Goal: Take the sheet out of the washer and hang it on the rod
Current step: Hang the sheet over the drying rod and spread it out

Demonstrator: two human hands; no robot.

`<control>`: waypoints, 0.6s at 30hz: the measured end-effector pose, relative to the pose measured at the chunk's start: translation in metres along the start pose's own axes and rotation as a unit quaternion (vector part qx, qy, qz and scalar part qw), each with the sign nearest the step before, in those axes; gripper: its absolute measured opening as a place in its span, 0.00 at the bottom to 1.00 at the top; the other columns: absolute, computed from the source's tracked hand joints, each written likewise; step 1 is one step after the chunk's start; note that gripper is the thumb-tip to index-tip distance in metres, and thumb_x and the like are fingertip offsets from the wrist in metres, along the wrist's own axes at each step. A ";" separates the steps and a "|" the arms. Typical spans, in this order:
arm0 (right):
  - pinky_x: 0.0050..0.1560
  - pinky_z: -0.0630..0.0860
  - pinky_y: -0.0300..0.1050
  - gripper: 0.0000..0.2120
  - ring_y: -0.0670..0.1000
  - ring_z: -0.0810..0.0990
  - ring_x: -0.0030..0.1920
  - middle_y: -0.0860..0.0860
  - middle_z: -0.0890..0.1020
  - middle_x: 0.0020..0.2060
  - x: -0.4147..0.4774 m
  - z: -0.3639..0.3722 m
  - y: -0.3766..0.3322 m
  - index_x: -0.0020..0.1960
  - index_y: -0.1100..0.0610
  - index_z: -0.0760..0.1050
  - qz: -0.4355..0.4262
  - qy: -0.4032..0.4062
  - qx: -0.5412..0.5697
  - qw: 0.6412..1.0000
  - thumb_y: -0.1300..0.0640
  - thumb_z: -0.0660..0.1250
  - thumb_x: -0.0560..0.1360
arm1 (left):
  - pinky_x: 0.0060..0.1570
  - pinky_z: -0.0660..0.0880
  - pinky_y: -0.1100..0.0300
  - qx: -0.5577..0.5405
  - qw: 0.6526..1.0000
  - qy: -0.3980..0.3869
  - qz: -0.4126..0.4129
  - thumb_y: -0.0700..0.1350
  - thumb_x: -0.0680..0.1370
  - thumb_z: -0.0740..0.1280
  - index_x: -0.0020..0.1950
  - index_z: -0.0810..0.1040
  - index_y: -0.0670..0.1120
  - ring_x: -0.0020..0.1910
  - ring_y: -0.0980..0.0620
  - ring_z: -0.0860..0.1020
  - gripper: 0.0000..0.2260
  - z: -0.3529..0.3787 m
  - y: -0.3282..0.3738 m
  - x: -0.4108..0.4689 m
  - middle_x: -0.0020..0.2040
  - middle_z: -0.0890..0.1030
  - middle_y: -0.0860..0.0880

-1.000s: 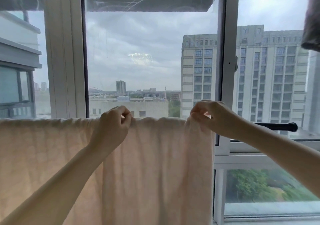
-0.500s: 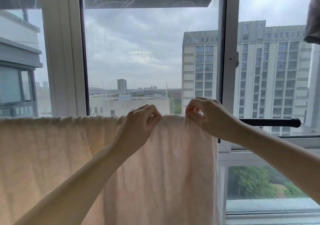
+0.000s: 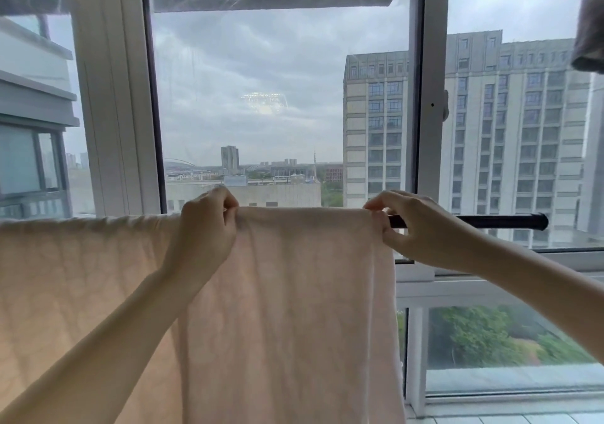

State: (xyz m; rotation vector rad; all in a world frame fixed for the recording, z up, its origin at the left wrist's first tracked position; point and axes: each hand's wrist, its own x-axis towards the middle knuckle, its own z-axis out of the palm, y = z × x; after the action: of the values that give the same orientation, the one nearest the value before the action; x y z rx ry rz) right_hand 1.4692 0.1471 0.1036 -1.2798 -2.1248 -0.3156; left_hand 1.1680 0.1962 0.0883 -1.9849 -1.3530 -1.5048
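Sheet (image 3: 287,309) — soft, matt, crinkled pale cloth; rod (image 3: 490,221) — smooth, glossy black, likely metal.

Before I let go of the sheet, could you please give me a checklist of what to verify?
1. Sheet draped over the rod: ok.
2. Left hand grips the top fold: ok.
3. Right hand pinches the sheet's right edge: ok.
4. Bare rod free beyond that edge: ok.
5. Top fold smooth: not ok, rumpled left of the left hand.
6. Back half hangs evenly: cannot tell, hidden.
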 end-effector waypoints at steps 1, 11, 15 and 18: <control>0.54 0.74 0.31 0.16 0.40 0.77 0.52 0.42 0.77 0.56 0.000 0.001 0.001 0.64 0.50 0.73 -0.022 -0.008 -0.006 1.000 0.58 0.64 0.78 | 0.43 0.70 0.61 0.004 1.000 0.007 0.012 0.32 0.75 0.65 0.43 0.77 0.46 0.44 0.52 0.78 0.09 -0.001 0.007 -0.003 0.42 0.80 0.51; 0.48 0.80 0.45 0.18 0.44 0.80 0.47 0.43 0.78 0.55 0.003 0.014 -0.004 0.62 0.49 0.74 -0.097 0.050 -0.002 0.994 0.51 0.70 0.73 | 0.55 0.75 0.53 -0.097 0.981 -0.081 0.150 0.50 0.78 0.68 0.57 0.80 0.50 0.55 0.55 0.77 0.10 0.041 0.065 -0.014 0.54 0.80 0.56; 0.46 0.81 0.49 0.11 0.47 0.81 0.45 0.46 0.80 0.51 0.006 0.021 -0.009 0.57 0.51 0.78 -0.067 0.103 0.001 0.992 0.54 0.68 0.75 | 0.50 0.75 0.57 -0.119 0.982 -0.077 0.128 0.51 0.75 0.71 0.51 0.82 0.51 0.48 0.58 0.78 0.07 0.041 0.069 -0.009 0.47 0.80 0.57; 0.48 0.78 0.51 0.07 0.47 0.79 0.45 0.44 0.81 0.46 0.018 0.016 -0.015 0.50 0.50 0.81 -0.034 0.134 0.017 0.990 0.58 0.67 0.76 | 0.47 0.76 0.58 -0.151 0.979 -0.085 0.104 0.52 0.74 0.72 0.47 0.84 0.53 0.43 0.62 0.78 0.05 0.037 0.071 -0.004 0.43 0.80 0.57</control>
State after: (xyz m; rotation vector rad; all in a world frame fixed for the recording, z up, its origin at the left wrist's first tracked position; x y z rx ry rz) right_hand 1.4444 0.1603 0.1043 -1.0822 -1.9393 -0.4522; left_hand 1.2472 0.1849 0.0902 -2.4051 -0.9820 -1.5440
